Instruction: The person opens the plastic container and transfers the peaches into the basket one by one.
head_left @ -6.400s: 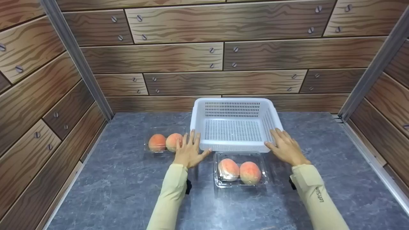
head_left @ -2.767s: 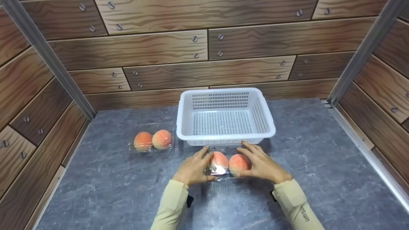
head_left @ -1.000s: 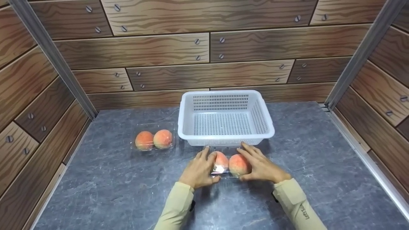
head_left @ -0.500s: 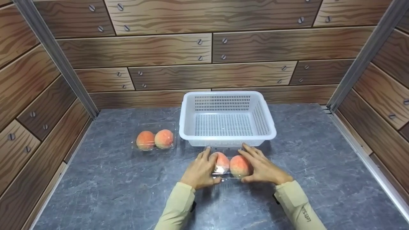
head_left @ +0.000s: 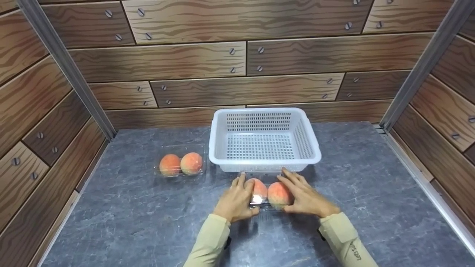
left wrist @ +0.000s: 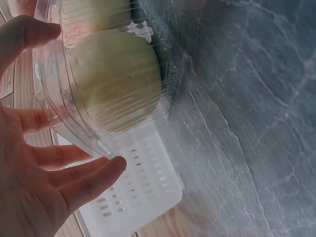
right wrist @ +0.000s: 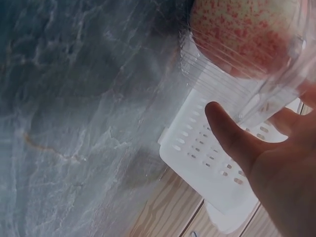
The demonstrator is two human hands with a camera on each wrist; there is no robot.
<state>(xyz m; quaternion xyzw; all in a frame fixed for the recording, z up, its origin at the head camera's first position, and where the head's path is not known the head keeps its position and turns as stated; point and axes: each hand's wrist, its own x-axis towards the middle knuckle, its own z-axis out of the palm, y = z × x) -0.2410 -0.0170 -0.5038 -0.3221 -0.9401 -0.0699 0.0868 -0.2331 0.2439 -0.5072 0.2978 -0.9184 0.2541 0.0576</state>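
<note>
A clear plastic clamshell box (head_left: 270, 210) with two peaches in it, a left peach (head_left: 259, 190) and a right peach (head_left: 279, 194), sits on the table in front of the white basket. My left hand (head_left: 235, 202) grips its left end, thumb at the near edge and fingers toward the far edge. Mirroring it, my right hand (head_left: 310, 196) holds the right end. In the left wrist view, thumb and fingers span the rim of the box (left wrist: 52, 81) beside a pale peach (left wrist: 116, 81). The right wrist view has a red-speckled peach (right wrist: 242, 37) behind ribbed plastic.
A white perforated basket (head_left: 265, 162) with nothing in it stands just beyond the box, near the wood-patterned back wall (head_left: 207, 61). Left of it lies a second clear box (head_left: 180, 149) with two peaches. Wood-patterned side panels bound the grey marbled table (head_left: 141, 222).
Earlier, both hands lay spread at the basket's two sides; they have since come inward and nearer to grip the front peach box. Over the last second the hands and box have stayed nearly still.
</note>
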